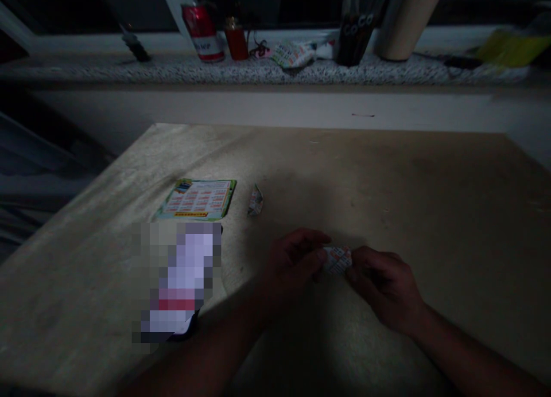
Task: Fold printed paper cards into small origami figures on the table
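Both left hand [297, 259] and right hand [387, 285] are pinching printed paper [337, 260] between their fingers; a folded piece [255, 202] is resting at its ten o'clock on the table [430, 196].

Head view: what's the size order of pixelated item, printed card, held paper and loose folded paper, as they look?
1. Pixelated item
2. Printed card
3. Unsure: held paper looks larger than loose folded paper, but is nearer the camera and partly covered.

Single head-worn cam looks fwd & down from above the near side of the tabletop [430, 185], close enough that said tabletop takes up most of the view, w/ the windowsill [150, 73] beyond its far edge.
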The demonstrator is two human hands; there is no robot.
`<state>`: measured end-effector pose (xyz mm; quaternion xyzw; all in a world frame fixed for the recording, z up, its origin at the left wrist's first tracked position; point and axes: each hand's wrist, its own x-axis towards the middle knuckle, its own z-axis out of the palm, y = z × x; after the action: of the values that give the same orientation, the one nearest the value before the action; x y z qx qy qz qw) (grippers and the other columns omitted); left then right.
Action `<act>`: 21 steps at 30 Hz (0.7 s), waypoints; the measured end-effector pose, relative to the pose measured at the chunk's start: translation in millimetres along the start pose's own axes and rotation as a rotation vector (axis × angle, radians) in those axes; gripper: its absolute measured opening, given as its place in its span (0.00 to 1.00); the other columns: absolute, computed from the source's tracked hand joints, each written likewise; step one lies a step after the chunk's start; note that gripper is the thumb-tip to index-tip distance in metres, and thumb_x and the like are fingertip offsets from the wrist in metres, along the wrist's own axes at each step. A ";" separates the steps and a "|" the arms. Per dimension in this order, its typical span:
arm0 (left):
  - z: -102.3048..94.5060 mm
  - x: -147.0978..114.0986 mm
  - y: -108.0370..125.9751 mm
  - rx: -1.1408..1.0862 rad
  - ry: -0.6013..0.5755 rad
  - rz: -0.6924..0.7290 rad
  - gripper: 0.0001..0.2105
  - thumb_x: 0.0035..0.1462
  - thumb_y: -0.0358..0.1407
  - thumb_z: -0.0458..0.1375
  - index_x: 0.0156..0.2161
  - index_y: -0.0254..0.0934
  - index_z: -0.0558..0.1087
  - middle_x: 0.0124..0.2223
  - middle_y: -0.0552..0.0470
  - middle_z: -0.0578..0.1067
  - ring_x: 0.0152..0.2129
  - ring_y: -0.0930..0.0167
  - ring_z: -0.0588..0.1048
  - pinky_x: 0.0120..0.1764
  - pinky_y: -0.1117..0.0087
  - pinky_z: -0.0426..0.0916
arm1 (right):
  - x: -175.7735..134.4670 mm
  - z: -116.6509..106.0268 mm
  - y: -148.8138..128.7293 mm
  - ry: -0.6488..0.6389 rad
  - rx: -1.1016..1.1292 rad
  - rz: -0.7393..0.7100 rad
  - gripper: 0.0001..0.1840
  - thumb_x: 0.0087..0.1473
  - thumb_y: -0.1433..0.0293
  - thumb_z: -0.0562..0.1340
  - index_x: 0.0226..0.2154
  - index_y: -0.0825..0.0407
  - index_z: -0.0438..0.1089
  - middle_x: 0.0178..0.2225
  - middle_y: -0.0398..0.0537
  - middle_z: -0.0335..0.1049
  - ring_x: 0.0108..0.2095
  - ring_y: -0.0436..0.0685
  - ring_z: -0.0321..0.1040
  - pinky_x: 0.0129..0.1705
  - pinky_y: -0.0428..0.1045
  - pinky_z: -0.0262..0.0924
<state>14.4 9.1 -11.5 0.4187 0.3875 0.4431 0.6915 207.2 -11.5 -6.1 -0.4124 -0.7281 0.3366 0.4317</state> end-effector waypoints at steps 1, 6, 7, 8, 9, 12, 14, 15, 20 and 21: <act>0.4 -0.3 0.5 0.011 0.007 -0.003 0.11 0.56 0.38 0.67 0.42 0.34 0.78 0.30 0.53 0.75 0.22 0.78 0.70 0.26 0.77 0.65 | -0.5 0.3 0.4 -0.018 0.017 0.009 0.13 0.60 0.76 0.60 0.26 0.50 0.60 0.20 0.34 0.50 0.18 0.45 0.49 0.19 0.42 0.46; 4.3 -2.2 5.5 0.135 -0.007 0.050 0.10 0.56 0.40 0.65 0.35 0.33 0.78 0.27 0.53 0.74 0.22 0.76 0.68 0.26 0.76 0.62 | -2.5 1.2 1.7 -0.043 0.098 0.045 0.14 0.58 0.76 0.61 0.26 0.48 0.56 0.20 0.33 0.50 0.18 0.45 0.49 0.20 0.42 0.47; 4.8 -2.5 6.2 0.184 -0.017 0.071 0.10 0.56 0.40 0.64 0.33 0.33 0.78 0.26 0.53 0.73 0.22 0.76 0.67 0.26 0.76 0.62 | -2.6 1.4 1.7 -0.044 0.107 0.044 0.14 0.58 0.76 0.61 0.26 0.48 0.56 0.20 0.34 0.51 0.18 0.45 0.49 0.20 0.42 0.48; 5.1 -2.8 6.6 0.236 -0.022 0.094 0.10 0.57 0.39 0.64 0.31 0.32 0.77 0.25 0.54 0.72 0.22 0.76 0.66 0.26 0.76 0.61 | -2.6 1.6 1.7 -0.047 0.116 0.044 0.14 0.58 0.76 0.61 0.26 0.48 0.56 0.20 0.34 0.51 0.19 0.46 0.50 0.20 0.42 0.48; 5.1 -3.0 6.7 0.287 -0.028 0.115 0.10 0.57 0.39 0.63 0.30 0.32 0.76 0.24 0.55 0.70 0.22 0.76 0.66 0.26 0.75 0.61 | -2.6 2.0 1.7 -0.050 0.125 0.045 0.15 0.58 0.76 0.61 0.26 0.48 0.56 0.20 0.34 0.52 0.19 0.46 0.50 0.20 0.42 0.48; 4.1 -3.6 5.9 0.379 -0.057 0.165 0.12 0.58 0.39 0.61 0.28 0.33 0.74 0.23 0.55 0.68 0.22 0.76 0.64 0.26 0.74 0.59 | -2.8 3.4 1.8 -0.055 0.152 0.047 0.16 0.58 0.76 0.62 0.25 0.49 0.55 0.19 0.34 0.52 0.18 0.45 0.49 0.20 0.43 0.46; 3.5 -3.9 5.8 0.403 -0.072 0.186 0.14 0.60 0.41 0.60 0.27 0.33 0.72 0.23 0.56 0.65 0.22 0.76 0.62 0.26 0.74 0.57 | -2.9 3.9 1.8 -0.067 0.163 0.054 0.17 0.58 0.76 0.63 0.24 0.49 0.55 0.19 0.34 0.52 0.18 0.45 0.48 0.20 0.42 0.45; 3.3 -4.0 6.0 0.415 -0.074 0.194 0.15 0.60 0.41 0.60 0.27 0.33 0.71 0.23 0.57 0.64 0.21 0.76 0.61 0.25 0.74 0.56 | -2.9 3.9 1.6 -0.073 0.168 0.062 0.16 0.58 0.75 0.62 0.25 0.49 0.55 0.19 0.34 0.52 0.18 0.45 0.48 0.20 0.42 0.45; 3.0 -4.8 8.9 0.481 -0.101 0.203 0.17 0.61 0.43 0.59 0.25 0.35 0.67 0.23 0.58 0.61 0.21 0.76 0.59 0.26 0.73 0.54 | -2.7 2.3 -0.2 -0.126 0.215 0.105 0.14 0.58 0.74 0.61 0.25 0.49 0.56 0.19 0.33 0.50 0.17 0.45 0.47 0.18 0.43 0.42; 2.8 -5.1 9.4 0.497 -0.120 0.207 0.16 0.61 0.43 0.59 0.26 0.35 0.67 0.23 0.58 0.61 0.21 0.76 0.60 0.26 0.72 0.54 | -3.0 2.0 -0.1 -0.140 0.219 0.111 0.14 0.58 0.74 0.61 0.25 0.49 0.56 0.18 0.33 0.50 0.17 0.45 0.47 0.18 0.43 0.42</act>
<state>12.7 6.1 -1.0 0.6384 0.3976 0.3773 0.5404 206.3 -14.4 -7.9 -0.3781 -0.6913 0.4654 0.4031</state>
